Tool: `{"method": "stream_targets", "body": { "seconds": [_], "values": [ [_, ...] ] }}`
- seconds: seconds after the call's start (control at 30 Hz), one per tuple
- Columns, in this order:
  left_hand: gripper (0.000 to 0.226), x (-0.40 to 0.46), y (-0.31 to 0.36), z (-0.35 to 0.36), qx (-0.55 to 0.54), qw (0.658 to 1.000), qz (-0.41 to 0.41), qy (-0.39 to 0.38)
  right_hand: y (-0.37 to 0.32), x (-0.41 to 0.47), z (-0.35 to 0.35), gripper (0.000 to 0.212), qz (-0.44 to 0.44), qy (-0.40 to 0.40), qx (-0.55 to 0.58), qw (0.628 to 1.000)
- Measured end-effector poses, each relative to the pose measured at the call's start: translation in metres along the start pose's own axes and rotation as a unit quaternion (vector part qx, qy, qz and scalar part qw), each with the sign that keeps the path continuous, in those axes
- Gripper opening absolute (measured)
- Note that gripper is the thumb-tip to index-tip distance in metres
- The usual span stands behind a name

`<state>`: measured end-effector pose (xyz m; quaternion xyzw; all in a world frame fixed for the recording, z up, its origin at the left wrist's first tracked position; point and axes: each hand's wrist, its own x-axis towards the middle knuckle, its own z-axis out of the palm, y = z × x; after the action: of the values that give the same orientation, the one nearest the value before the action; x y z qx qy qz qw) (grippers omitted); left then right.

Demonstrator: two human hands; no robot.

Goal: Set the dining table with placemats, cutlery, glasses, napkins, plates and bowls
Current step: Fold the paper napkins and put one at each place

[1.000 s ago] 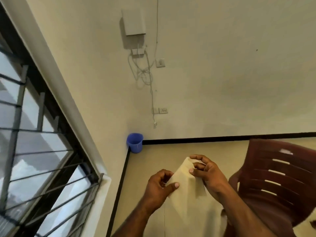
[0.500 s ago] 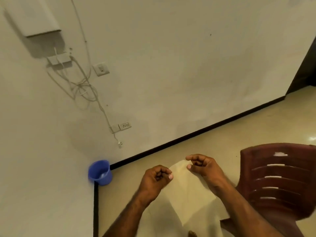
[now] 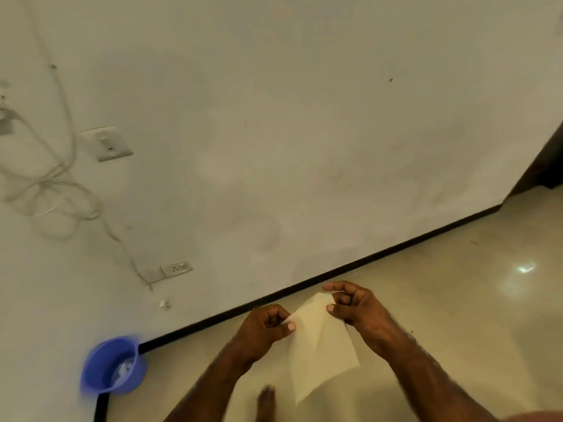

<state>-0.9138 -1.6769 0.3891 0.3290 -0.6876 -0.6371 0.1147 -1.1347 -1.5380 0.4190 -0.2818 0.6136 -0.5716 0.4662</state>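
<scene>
Pinching a thin cream paper napkin low in the centre of the frame: left hand gripping its left edge, right hand nipping the top corner. Hanging limp above the floor; risking tearing or slipping, being so flimsy.

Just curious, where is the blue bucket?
In the head view, the blue bucket sits lower left, on the floor in the wall corner, left of both hands.

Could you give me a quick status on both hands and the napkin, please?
Left hand and right hand both pinch the napkin, held in the air. Table not in view. Nothing in the way.
</scene>
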Motion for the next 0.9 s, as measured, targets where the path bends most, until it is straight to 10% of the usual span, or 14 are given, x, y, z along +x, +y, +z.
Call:
{"method": "stream_targets", "body": {
  "seconds": [0.57,0.9],
  "values": [
    [0.055,0.458,0.128,0.223,-0.021,0.925,-0.172,-0.338,-0.012,0.145,-0.319,0.051,-0.046,0.362,0.268,0.892],
    [0.053,0.621,0.237,0.460,-0.106,0.925,-0.108,-0.348,-0.047,0.165,-0.565,0.038,-0.037,0.423,0.246,0.871]
  ]
}}
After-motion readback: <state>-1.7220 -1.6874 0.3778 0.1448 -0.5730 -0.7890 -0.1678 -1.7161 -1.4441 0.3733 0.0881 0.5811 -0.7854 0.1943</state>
